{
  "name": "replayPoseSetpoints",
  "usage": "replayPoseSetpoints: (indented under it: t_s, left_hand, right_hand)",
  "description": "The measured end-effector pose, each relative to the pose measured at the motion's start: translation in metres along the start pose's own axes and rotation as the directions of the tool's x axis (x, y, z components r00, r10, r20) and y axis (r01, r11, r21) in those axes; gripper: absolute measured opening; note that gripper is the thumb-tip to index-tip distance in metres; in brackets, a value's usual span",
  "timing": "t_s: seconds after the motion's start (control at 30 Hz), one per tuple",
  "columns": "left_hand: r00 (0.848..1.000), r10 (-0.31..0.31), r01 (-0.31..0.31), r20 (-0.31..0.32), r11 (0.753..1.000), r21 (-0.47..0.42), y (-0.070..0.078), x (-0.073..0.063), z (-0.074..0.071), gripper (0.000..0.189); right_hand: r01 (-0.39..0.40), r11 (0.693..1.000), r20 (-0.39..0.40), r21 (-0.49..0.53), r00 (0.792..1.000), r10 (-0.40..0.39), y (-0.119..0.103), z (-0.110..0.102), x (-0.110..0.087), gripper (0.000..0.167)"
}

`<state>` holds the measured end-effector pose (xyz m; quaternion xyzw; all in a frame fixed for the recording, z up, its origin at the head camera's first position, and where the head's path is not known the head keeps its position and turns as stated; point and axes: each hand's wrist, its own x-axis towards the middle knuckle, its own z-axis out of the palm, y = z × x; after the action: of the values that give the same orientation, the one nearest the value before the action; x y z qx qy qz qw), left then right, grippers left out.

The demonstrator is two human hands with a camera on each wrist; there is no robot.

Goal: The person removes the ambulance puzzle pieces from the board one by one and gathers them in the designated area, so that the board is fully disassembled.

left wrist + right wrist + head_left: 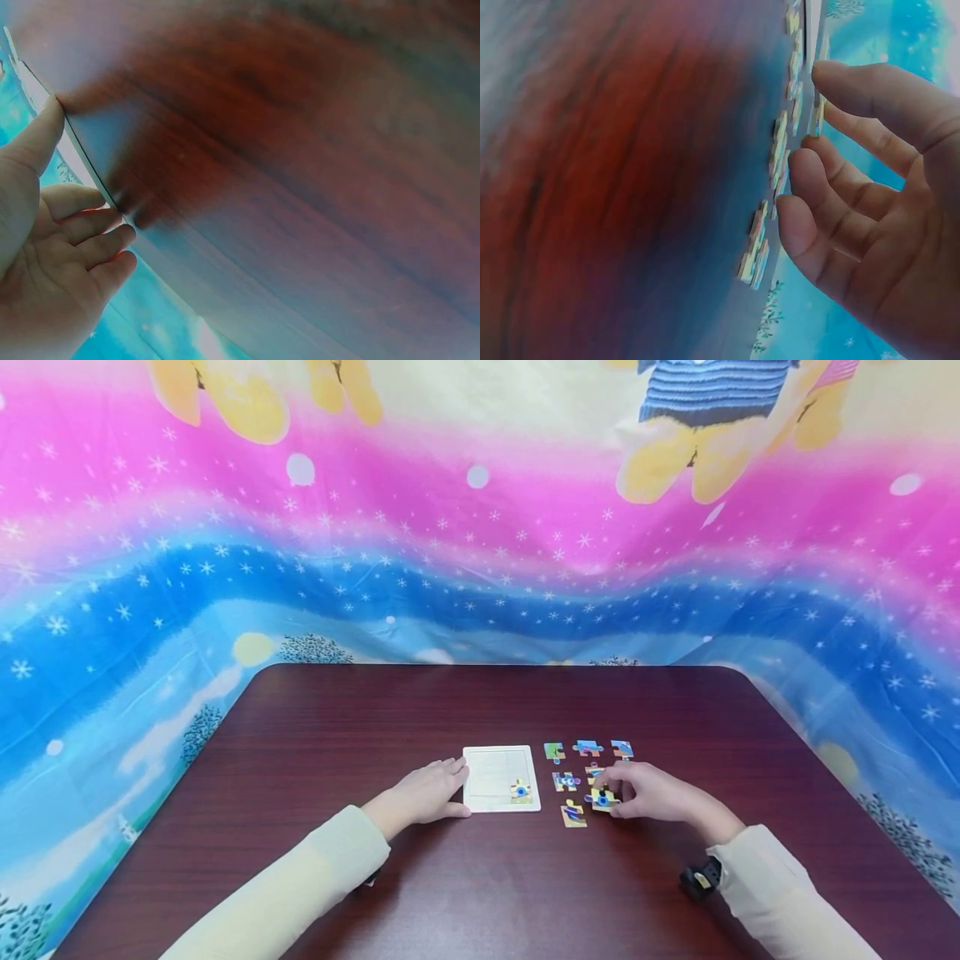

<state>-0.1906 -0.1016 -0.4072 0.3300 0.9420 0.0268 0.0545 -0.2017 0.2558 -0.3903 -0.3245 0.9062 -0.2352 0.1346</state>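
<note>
My left hand point(429, 790) rests against the left side of a square white puzzle tray point(495, 805), its thumb at the near corner. One yellow puzzle piece with a blue circle point(521, 791) lies in the tray's near right corner. To the right, my right hand point(654, 792) pinches another yellow jigsaw piece with a blue circle point(602, 801) between thumb and fingers. The right wrist view shows this held piece point(819, 120) edge-on by the fingertips. Just beyond it, a further piece point(594, 772) is partly hidden by the fingers.
Loose pieces lie right of the tray: a green one point(554, 752), a blue and pink one point(588, 748), a blue one point(622, 748), one with eyes point(566, 782) and a yellow one point(573, 815). The dark wooden table point(360, 718) ends at a colourful curtain point(480, 543).
</note>
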Motion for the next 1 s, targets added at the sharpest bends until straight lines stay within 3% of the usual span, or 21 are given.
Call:
replayPoseSetpoints:
  t_s: [0.27,1.0]
  left_hand:
    - [1.000,0.001,-0.001,-0.002,1.000,-0.004,-0.0003,0.0006,0.0004,0.066]
    - [1.000,-0.016,0.016,0.016,1.000,-0.001,0.0015,-0.0003,-0.0013,0.067]
  right_hand:
    - [-0.031,0.999,0.053,0.030,0.998,0.029,0.0044,0.0021,-0.0051,0.028]
    - [-0.048,0.999,0.057,0.013,0.997,0.047,0.0083,0.0048,-0.0060,0.028]
